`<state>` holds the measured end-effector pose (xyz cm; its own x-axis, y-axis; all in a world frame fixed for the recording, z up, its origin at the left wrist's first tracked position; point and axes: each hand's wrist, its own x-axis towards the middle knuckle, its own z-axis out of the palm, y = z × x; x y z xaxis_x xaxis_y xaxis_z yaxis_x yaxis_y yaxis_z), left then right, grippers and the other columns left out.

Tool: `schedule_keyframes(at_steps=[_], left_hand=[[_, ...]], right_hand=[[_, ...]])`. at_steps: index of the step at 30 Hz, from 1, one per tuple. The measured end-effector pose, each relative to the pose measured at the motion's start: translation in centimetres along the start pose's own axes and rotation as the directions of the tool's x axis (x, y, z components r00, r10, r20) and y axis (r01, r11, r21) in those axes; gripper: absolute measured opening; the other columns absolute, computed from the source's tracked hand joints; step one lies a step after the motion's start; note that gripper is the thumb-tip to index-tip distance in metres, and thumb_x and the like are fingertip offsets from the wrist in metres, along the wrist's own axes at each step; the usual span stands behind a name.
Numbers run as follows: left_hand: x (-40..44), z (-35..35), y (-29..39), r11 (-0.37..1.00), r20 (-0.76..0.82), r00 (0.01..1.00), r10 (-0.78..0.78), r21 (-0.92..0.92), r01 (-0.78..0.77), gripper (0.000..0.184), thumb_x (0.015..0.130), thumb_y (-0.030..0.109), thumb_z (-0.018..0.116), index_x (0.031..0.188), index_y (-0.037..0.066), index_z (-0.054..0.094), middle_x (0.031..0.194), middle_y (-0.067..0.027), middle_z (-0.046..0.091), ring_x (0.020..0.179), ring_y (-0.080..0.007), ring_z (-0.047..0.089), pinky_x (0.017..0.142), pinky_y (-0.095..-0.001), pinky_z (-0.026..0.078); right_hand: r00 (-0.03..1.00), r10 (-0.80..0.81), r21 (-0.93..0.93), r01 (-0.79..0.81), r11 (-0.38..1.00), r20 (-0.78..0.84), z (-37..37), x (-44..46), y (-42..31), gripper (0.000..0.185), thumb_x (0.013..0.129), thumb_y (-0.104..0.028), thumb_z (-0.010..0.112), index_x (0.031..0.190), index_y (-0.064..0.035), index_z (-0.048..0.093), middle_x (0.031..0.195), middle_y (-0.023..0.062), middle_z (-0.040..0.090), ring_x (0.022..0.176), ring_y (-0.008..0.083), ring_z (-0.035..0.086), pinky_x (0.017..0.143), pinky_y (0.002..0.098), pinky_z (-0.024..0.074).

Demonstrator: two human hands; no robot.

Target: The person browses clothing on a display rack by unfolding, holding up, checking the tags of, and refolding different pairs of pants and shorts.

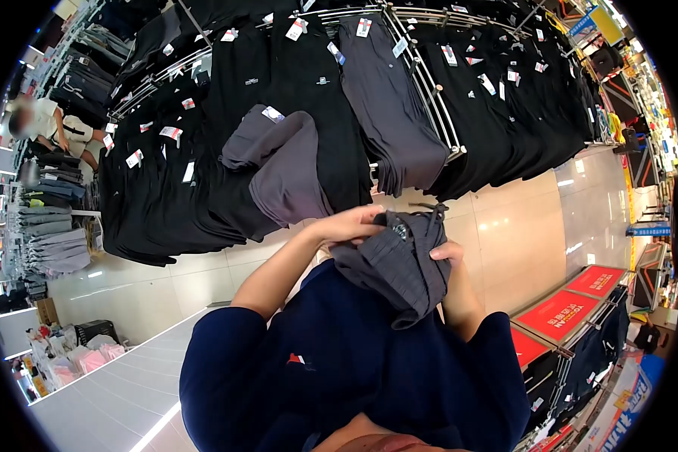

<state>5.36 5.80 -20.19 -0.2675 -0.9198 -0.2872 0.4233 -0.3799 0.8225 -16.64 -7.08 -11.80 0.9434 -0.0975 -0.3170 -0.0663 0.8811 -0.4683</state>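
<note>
Both of my hands hold a pair of dark grey trousers in front of my chest, bunched up, with a drawstring dangling at the waistband. My left hand grips the waistband's left side, its fingertips partly hidden by the cloth. On the other side, my right hand pinches the fabric, thumb on top and the other fingers underneath. Just beyond them, folded grey trousers with a tag lie over the hanging black trousers. Another grey pair hangs to the right of these.
Metal rack rails run between the rows of tagged trousers. A person is at the far left near more clothes. Red signs top a rack at lower right. A white panel stands at lower left, and tiled floor shows between racks.
</note>
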Motion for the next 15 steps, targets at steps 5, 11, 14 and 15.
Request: schedule_keyframes(at_steps=[5,11,14,15], left_hand=[[0.5,1.7,-4.3,0.997,-0.139,0.988,-0.059,-0.066,0.050,0.041,0.098,0.014,0.057,0.137,0.006,0.048,0.125,-0.0043,0.059,0.106,-0.0112,0.059,0.089,-0.0266,0.050],[-4.8,4.1,3.8,0.874,-0.507,0.843,0.182,-0.310,-0.375,0.048,0.100,0.014,0.054,0.144,0.001,0.038,0.135,-0.0127,0.053,0.121,-0.0208,0.056,0.102,-0.0349,0.046],[-5.8,7.1,7.6,0.957,-0.509,0.819,0.265,0.037,-0.287,0.051,0.099,0.012,0.053,0.144,-0.003,0.034,0.136,-0.0131,0.051,0.124,-0.0200,0.052,0.104,-0.0342,0.042],[-5.9,8.1,8.2,0.944,-0.488,0.812,0.321,0.236,-0.231,0.053,0.098,0.010,0.053,0.145,-0.004,0.033,0.138,-0.0142,0.050,0.124,-0.0211,0.052,0.105,-0.0346,0.041]], right_hand=[[0.997,-0.007,-0.094,0.013,0.995,0.071,-2.5,-0.9,-0.5,0.080,0.069,-0.010,0.060,0.142,0.0094,0.037,0.134,0.0234,0.055,0.122,0.0331,0.056,0.107,0.0415,0.0416],[0.936,-0.168,-0.594,-0.051,0.803,-0.309,-9.6,-0.1,0.7,0.034,0.096,-0.015,0.060,0.124,0.0032,0.056,0.113,0.0090,0.066,0.103,0.0142,0.062,0.090,0.0280,0.0490],[0.945,-0.261,-0.858,-0.037,0.512,-0.197,-11.0,0.5,3.3,0.036,0.100,-0.015,0.053,0.131,0.0020,0.050,0.122,0.0129,0.060,0.115,0.0199,0.056,0.100,0.0301,0.0427],[0.960,-0.253,-0.824,0.046,0.565,-0.120,-10.7,0.8,4.2,0.040,0.100,-0.015,0.053,0.136,0.0015,0.046,0.129,0.0144,0.056,0.122,0.0223,0.053,0.105,0.0317,0.0397]])
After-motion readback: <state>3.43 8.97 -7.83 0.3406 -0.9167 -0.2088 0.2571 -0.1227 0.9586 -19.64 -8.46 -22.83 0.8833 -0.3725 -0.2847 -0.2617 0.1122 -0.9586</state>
